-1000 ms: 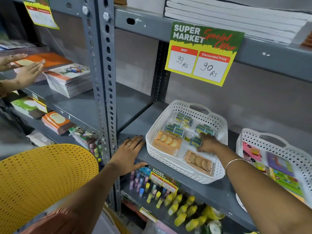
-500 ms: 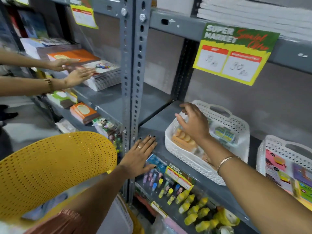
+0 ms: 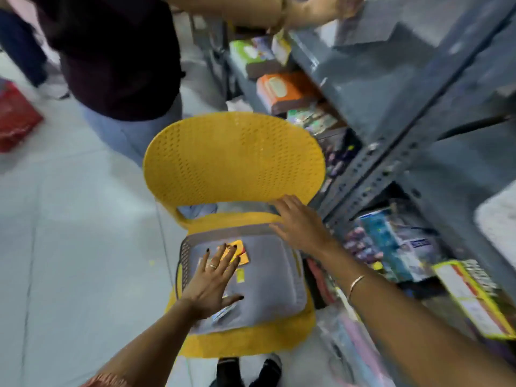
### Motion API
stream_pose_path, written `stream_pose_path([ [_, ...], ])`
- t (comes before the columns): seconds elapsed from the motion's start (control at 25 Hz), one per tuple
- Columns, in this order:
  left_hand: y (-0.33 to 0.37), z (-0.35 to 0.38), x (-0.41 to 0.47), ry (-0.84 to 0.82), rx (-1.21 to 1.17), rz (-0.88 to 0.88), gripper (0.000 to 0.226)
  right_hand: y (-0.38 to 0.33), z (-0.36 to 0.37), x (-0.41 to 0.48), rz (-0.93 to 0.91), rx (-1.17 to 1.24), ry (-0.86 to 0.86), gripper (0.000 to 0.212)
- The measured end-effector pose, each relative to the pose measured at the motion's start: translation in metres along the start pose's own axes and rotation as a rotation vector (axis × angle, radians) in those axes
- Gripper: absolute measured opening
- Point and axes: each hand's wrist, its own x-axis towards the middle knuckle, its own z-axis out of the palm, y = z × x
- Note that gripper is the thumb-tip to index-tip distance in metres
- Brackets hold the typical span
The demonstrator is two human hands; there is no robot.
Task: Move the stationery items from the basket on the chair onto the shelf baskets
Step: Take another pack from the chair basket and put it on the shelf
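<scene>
Left hand (image 3: pixel 212 283) lies spread flat inside the grey basket (image 3: pixel 279 289) on the yellow chair (image 3: pixel 234 155) — right hand (image 3: pixel 300 224) hovers open, grasping nothing.

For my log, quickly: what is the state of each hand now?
Left hand: open, fingers spread inside the grey basket, over an orange packet.
Right hand: open, holding nothing, at the basket's far rim.
</scene>
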Motion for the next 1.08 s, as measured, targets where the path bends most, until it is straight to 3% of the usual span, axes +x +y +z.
stream_pose_path([
  [0.28, -0.02, 0.117, -0.067, -0.235, -0.1, -0.09, 0.089, -0.067, 0.173, -0.025, -0.119, 0.06, -0.609, 0.051],
  [0.36, -0.024, 0.137, -0.076, -0.234, -0.073, -0.11, 0.088, -0.079, 0.205, -0.032, -0.145, 0.056, -0.693, 0.046],
  [0.56, -0.025, 0.151, -0.08, -0.148, -0.026, -0.123, 0.081, -0.093, 0.252, -0.046, -0.203, 0.057, -0.706, 0.05],
  [1.08, -0.025, 0.161, -0.079, -0.042, -0.036, -0.161, 0.078, -0.081, 0.263, -0.052, -0.166, 0.114, -0.599, 0.046],
])
